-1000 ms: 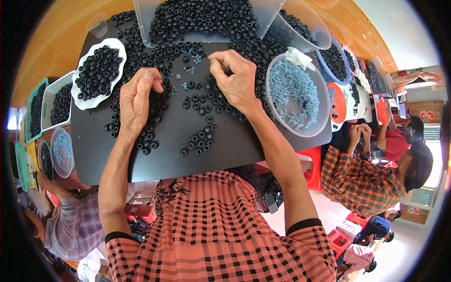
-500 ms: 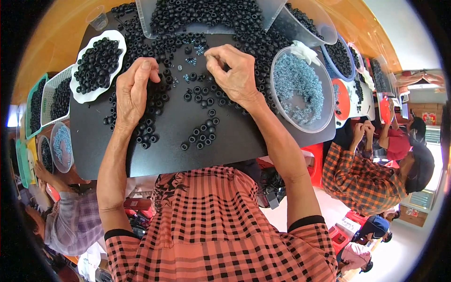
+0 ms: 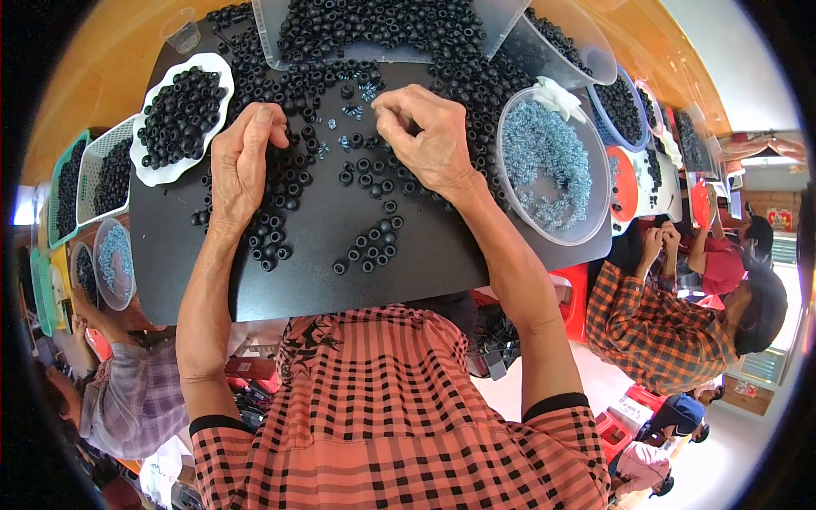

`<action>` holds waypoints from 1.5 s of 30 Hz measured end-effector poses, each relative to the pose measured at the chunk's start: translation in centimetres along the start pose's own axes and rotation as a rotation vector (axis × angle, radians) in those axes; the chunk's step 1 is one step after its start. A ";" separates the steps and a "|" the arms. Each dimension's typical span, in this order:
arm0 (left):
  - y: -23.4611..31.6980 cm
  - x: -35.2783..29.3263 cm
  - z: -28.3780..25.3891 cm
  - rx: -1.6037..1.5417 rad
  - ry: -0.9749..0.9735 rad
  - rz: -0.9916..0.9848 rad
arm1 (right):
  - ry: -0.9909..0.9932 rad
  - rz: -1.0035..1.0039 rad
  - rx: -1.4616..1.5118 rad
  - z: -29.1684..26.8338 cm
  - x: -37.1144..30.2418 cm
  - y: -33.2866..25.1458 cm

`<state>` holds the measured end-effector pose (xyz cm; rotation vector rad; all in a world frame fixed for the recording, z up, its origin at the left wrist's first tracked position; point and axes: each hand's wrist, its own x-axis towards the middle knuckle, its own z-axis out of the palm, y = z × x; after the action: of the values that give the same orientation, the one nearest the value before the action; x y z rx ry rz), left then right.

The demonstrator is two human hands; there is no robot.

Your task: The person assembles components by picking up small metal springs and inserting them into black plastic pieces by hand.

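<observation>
At a dark tabletop (image 3: 187,263), the right hand (image 3: 429,136) has edged nearer loose blue pieces (image 3: 367,91), now seemingly within reach, while the left hand (image 3: 242,161) stays beside black beads (image 3: 292,189), both hands' fingers curled, any grasp hidden.

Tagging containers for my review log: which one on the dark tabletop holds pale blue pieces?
The clear, round plastic tub to the right of the right hand; the scalloped white plate and clear rectangular plastic bin hold round black beads.

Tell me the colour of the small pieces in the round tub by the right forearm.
Light blue pieces, best seen in the head view.
</observation>
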<state>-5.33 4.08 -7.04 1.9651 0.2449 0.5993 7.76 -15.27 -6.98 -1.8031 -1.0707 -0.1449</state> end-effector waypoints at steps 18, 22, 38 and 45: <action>0.6 -0.1 0.3 0.004 -0.015 -0.018 | -0.197 -0.155 -0.167 0.2 -0.4 0.0; 0.4 -0.2 0.4 0.001 -0.024 -0.015 | -0.307 -0.140 -0.232 0.1 -0.6 -0.1; 1.6 -0.6 0.9 0.026 -0.098 0.038 | -0.344 -0.122 -0.264 0.2 -0.8 0.1; 1.7 -0.9 1.0 0.032 -0.119 0.024 | -0.314 -0.118 -0.325 0.5 -0.6 -0.2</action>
<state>-5.73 2.16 -6.11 2.0295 0.1588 0.4942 7.06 -15.24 -7.42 -2.1008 -1.4434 -0.1134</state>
